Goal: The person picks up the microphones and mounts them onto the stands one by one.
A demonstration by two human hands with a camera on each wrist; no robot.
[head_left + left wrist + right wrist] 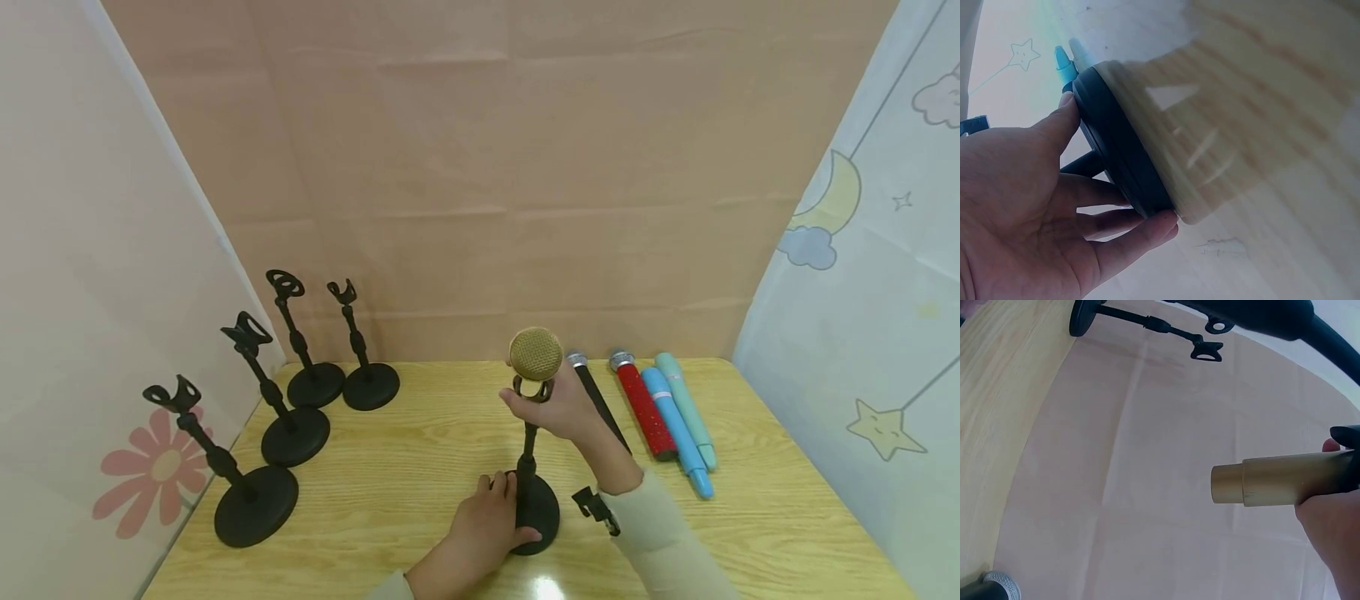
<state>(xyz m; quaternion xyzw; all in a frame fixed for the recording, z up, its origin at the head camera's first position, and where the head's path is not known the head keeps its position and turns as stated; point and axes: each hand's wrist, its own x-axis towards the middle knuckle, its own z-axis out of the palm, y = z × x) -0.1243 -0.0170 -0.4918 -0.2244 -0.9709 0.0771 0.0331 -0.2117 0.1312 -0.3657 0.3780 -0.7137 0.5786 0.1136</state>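
Note:
A black desktop microphone stand [542, 510] stands upright near the front of the table. My left hand [483, 525] grips its round base, thumb on the near edge and fingers on the far side. In the left wrist view the base [1119, 144] sits between thumb and fingers. A gold microphone [536, 354] is at the stand's clip, mesh head toward me. My right hand [566, 408] holds it there; the right wrist view shows its gold handle [1272, 481] with thumb and a fingertip around it. The hand partly hides how it sits in the clip.
Several black stands, one in front [255, 507], line the table's left side. On the right lie a black microphone [596, 396], a red one [647, 412], a blue one [678, 433] and a pale green one [688, 408]. Paper walls border the table.

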